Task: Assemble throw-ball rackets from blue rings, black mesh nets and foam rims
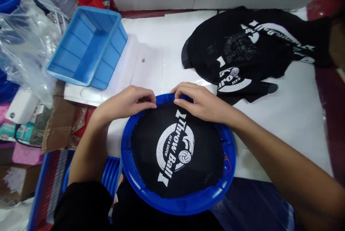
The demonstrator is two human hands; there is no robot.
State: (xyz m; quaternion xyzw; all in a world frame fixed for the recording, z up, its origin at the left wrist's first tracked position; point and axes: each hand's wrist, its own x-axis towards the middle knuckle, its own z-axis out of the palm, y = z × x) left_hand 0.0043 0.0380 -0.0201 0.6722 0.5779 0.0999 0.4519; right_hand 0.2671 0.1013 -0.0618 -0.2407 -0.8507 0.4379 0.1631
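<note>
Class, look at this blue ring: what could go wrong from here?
The left hand and right hand sit at the far edge of the blue ring, so its near side might dip. Uneven tugging could distort the black mesh and its white print. The right forearm looks close to the loose black fabric and might drag it.

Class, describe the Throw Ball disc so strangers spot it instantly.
At the near edge of the white worktop, the left hand and right hand hold the Throw Ball disc. Unlike loose black fabric beyond, its mesh is framed in blue.
</note>
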